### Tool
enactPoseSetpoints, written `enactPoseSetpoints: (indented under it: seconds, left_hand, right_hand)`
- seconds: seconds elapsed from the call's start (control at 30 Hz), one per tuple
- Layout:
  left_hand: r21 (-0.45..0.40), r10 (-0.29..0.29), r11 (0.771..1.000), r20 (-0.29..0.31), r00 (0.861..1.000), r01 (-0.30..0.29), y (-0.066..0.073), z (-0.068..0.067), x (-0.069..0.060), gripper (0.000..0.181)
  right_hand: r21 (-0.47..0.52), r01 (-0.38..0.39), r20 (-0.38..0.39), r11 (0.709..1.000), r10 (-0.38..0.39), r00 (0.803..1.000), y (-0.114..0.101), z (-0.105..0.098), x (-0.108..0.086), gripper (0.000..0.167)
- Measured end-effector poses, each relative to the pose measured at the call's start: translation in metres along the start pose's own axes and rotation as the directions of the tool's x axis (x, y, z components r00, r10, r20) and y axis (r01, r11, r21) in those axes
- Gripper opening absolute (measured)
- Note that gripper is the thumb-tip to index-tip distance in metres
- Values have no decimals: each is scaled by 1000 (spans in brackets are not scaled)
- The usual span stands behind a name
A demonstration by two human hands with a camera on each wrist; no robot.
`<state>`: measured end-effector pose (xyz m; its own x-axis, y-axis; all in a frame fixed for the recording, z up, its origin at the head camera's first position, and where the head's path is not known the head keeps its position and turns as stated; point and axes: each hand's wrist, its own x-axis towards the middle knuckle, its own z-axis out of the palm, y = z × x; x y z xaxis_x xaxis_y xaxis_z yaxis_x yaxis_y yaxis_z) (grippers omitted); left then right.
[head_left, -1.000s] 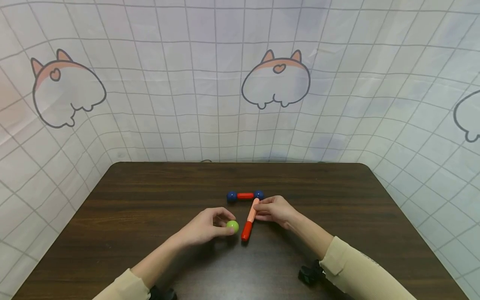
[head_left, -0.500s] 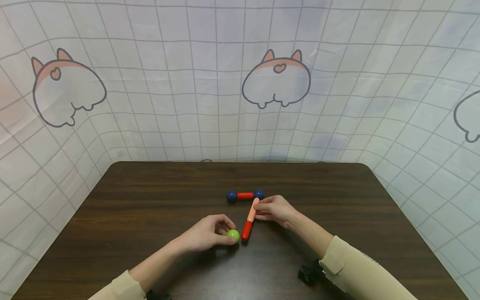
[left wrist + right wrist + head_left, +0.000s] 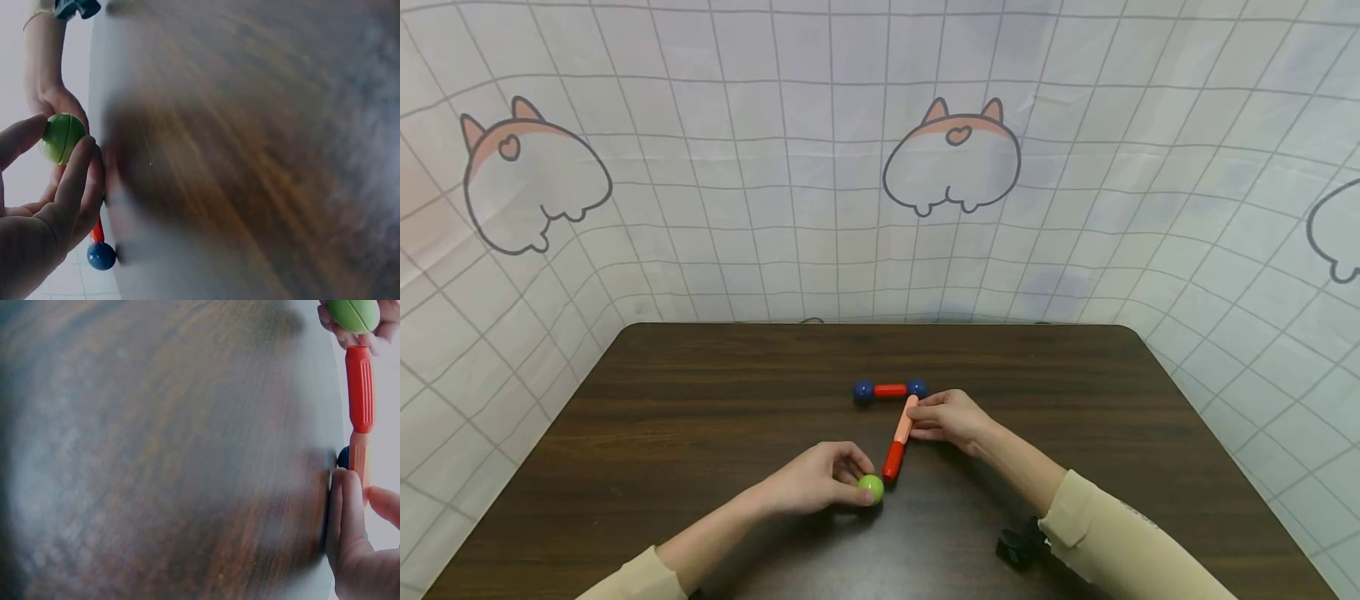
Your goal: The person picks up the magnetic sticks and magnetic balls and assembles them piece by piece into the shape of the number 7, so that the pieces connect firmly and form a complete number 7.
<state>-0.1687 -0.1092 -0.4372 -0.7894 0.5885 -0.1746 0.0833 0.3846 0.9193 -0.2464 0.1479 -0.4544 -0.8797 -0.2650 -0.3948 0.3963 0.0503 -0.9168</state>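
A green ball (image 3: pixel 871 488) with a seam line is pinched between the thumb and fingers of my left hand (image 3: pixel 820 479). My right hand (image 3: pixel 953 421) pinches the light-orange stick (image 3: pixel 906 419), which joins end to end with a red stick (image 3: pixel 892 462). In the right wrist view the ribbed red stick (image 3: pixel 359 390) points at the green ball (image 3: pixel 355 314), a small gap between them. Behind the orange stick lies another red stick (image 3: pixel 891 390) with a blue ball (image 3: pixel 864 392) at its left end and a second blue ball (image 3: pixel 917 388) at its right end.
The dark wooden table (image 3: pixel 715 375) spreads around both hands. A white grid-patterned cloth (image 3: pixel 820 208) with cartoon drawings hangs behind it and at the sides. A black wrist device (image 3: pixel 1019 546) sits under the right forearm.
My left hand has brought the green ball toward the near side and slightly right, to by the red stick's near end. The right hand and the sticks have barely moved.
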Motion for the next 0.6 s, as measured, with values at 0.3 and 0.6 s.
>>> enactPoseSetpoints:
  seconds: [0.3,0.6]
  left_hand:
    - [-67,-20,997,46,999,23,-2,10,-1,26]
    - [-77,-27,997,22,999,28,-3,14,0,26]
  right_hand:
    - [4,4,-5,1000,-4,1000,0,0,1,42]
    - [2,3,-4,1000,-3,1000,0,0,1,41]
